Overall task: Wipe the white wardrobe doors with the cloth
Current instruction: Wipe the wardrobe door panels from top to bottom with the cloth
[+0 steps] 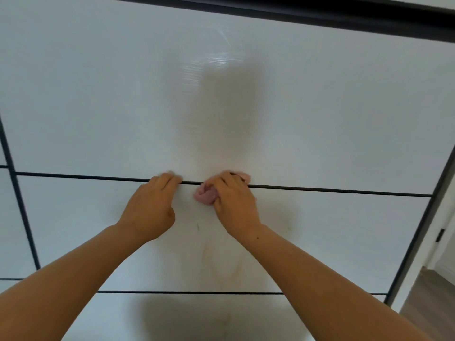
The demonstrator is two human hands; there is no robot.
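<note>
Right hand (234, 203) bunches the pink cloth (205, 194) against the white wardrobe door (98, 107); left hand (150, 207) rests beside it, fingers at the dark seam (320, 189). Soft, light, likely best held wadded in the palm.

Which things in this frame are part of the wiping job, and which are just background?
Job:
- cloth, bunched in the right hand
- left hand, resting on the door
- wardrobe door

Background:
- floor
- door frame at far right
</note>
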